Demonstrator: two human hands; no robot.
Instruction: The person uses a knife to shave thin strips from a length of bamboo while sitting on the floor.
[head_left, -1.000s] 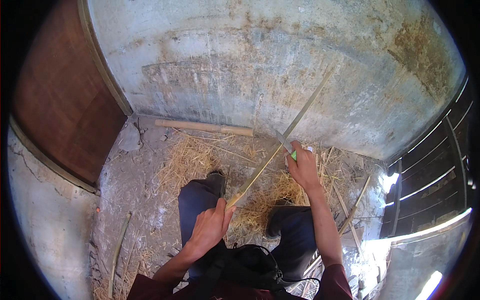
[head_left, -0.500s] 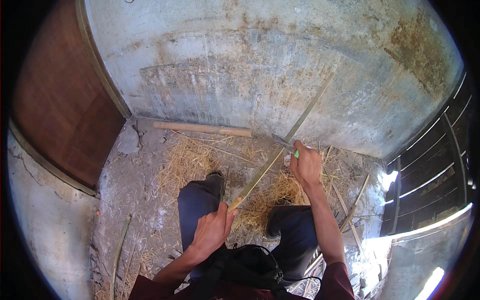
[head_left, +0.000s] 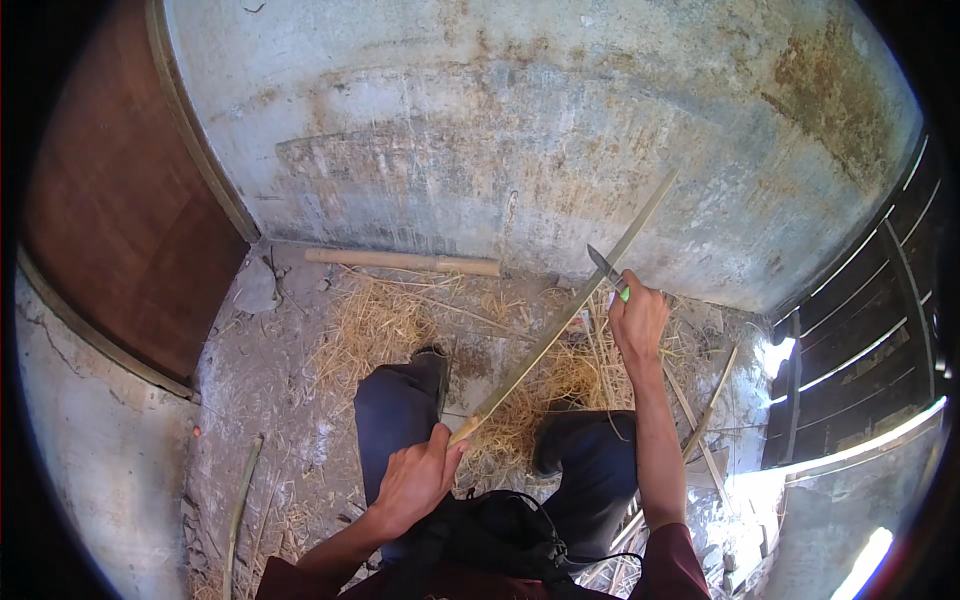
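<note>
A long, flat bamboo strip (head_left: 540, 345) slants up from my lap toward the wall on the right. Its near end is pinched in my left hand (head_left: 415, 477), between thumb and fingers. My right hand (head_left: 638, 318) is wrapped around the green handle of a knife (head_left: 605, 265), most of the handle hidden by the fingers. The dark blade crosses the strip a little beyond its middle, and seems to touch it. Thin shavings (head_left: 603, 350) hang or lie just below the blade.
Straw-like shavings (head_left: 375, 325) litter the ground around my feet. A bamboo pole (head_left: 400, 262) lies along the wall's base (head_left: 450, 200). More sticks (head_left: 712, 400) lie at right, another stick (head_left: 240, 510) at left. A brown door (head_left: 120, 200) stands left, dark slats (head_left: 850, 350) right.
The knife in my right hand has moved up and right along the strip, farther from me. The strip's far end has dropped slightly and shifted right. My left hand has moved slightly down and left.
</note>
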